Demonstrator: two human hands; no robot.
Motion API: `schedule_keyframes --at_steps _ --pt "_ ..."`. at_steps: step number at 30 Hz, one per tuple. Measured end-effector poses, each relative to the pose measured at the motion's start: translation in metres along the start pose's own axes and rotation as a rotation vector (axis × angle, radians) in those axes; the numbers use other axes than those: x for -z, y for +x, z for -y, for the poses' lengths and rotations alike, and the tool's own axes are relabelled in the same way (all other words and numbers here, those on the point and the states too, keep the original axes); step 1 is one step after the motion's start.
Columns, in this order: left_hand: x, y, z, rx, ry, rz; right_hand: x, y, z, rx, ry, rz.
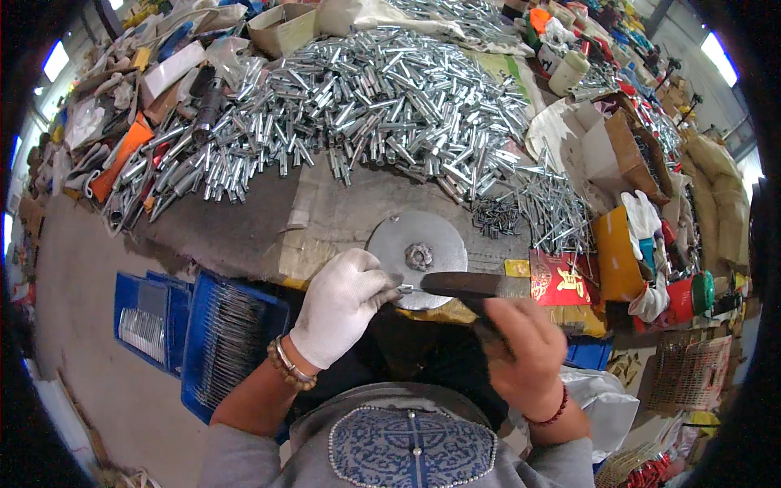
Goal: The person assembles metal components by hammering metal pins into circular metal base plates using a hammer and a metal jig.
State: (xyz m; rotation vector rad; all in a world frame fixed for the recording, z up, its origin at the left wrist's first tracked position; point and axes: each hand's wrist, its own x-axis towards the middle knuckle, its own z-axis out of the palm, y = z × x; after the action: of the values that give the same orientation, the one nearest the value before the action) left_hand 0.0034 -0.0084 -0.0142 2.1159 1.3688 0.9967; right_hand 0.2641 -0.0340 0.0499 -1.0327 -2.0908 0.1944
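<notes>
My left hand [340, 302], in a white glove, is closed in a pinch on a small metal rod [405, 289], whose tip sticks out past the fingers over the near edge of a round steel disc [439, 234]. A rough, worn lump [419, 257] sits at the disc's middle. My bare right hand [525, 346] is closed round the handle of a hammer [462, 284]; the hand is partly blurred. The hammer's long dark head lies level above the disc's near right side, its left end close to the rod. Whether they touch, I cannot tell.
Beyond the disc spreads a heap of shiny metal tubes [390, 98], with thin bolts [553, 203] and small dark screws [498, 218] at its right. A red packet [561, 278] lies right of the disc. Blue bins [191, 350] of metal rods stand lower left.
</notes>
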Motion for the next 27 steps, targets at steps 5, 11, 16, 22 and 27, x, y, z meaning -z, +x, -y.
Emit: schedule_keyframes --at_steps 5,11,16,22,27 --pt "0.0 0.004 -0.003 -0.006 0.047 0.02 -0.016 -0.004 -0.01 -0.088 -0.057 0.326" --pt "0.005 0.002 -0.004 0.01 0.017 -0.004 0.006 0.015 -0.01 -0.139 0.131 0.169" --pt "0.006 0.005 -0.002 0.009 0.005 0.023 0.008 0.019 -0.012 -0.231 0.183 0.26" --pt "0.007 0.002 0.0 -0.026 0.065 0.011 -0.027 0.025 -0.047 0.093 -0.269 0.206" --pt "0.004 -0.003 0.001 -0.015 0.113 -0.014 -0.033 -0.001 -0.017 -0.027 -0.255 0.309"
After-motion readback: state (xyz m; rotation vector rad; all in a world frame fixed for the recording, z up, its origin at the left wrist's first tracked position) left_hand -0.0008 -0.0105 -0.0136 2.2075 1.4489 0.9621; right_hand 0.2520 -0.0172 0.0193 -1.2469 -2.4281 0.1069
